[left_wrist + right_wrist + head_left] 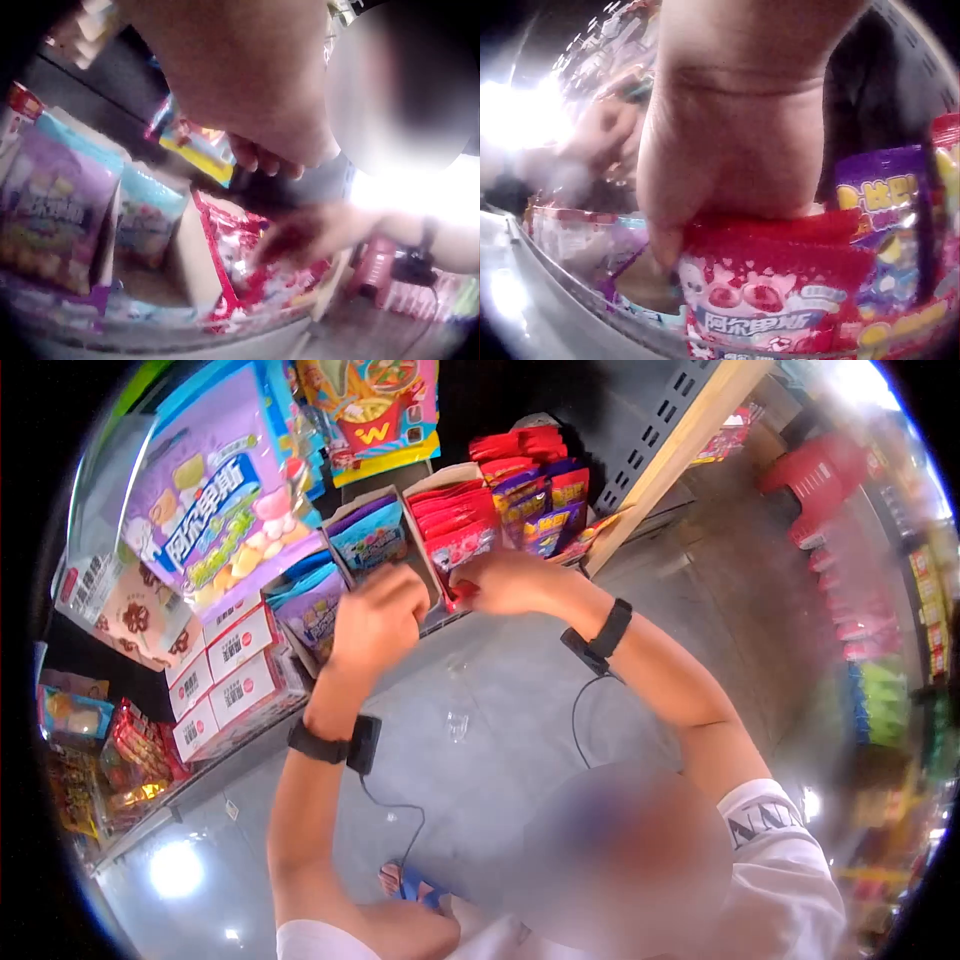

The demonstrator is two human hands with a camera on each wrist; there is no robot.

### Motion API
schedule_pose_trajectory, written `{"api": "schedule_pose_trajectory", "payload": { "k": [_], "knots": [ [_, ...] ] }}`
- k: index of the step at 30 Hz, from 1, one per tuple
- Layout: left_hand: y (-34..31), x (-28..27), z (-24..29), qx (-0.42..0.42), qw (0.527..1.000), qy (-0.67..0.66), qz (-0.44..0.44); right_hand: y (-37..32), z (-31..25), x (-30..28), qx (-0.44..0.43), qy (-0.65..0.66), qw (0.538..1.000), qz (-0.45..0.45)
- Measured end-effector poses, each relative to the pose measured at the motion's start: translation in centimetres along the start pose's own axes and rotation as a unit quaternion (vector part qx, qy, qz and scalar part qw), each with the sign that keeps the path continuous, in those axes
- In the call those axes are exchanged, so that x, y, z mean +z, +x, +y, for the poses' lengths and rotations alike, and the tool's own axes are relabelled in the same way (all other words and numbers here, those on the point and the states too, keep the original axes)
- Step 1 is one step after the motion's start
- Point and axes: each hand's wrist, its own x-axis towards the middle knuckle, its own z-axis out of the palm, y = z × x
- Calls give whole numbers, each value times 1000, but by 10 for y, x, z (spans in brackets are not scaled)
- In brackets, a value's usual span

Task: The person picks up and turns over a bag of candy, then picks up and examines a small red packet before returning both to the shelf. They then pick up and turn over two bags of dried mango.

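Observation:
My right hand (505,582) is at the cardboard box of red candy bags (455,520). In the right wrist view, the hand grips the top of a front red candy bag (772,289), its thumb at the near side and the other fingers hidden behind the bag. My left hand (385,615) hovers in front of the neighbouring box of blue candy bags (370,538). Its fingers are loosely curled with nothing visible in them; the fingertips (266,163) show in the left wrist view.
Purple candy bags (312,610) stand in a box further left, beside stacked white cartons (235,660). Purple and yellow packets (540,510) lie right of the red bags. Large bags (205,500) hang above. A wooden post (670,450) borders the shelf, and a red stool (820,475) stands beyond.

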Motion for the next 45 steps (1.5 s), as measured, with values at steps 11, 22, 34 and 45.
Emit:
{"api": "schedule_pose_trajectory", "payload": {
  "k": [11, 22, 34, 45],
  "knots": [
    [-4, 39, -12, -254, 956, -142, -45, 17, 40, -26, -36, 138, 989, 30],
    [17, 28, -4, -338, 883, -315, -77, 2, -16, -69, -38, 102, 941, 322],
    [5, 15, -7, -364, 875, -319, 26, 12, -71, -65, -106, 57, 861, 495],
    [-6, 45, -11, -420, 747, -486, 173, 19, -62, -19, 8, 71, 937, 343]
  ]
}}
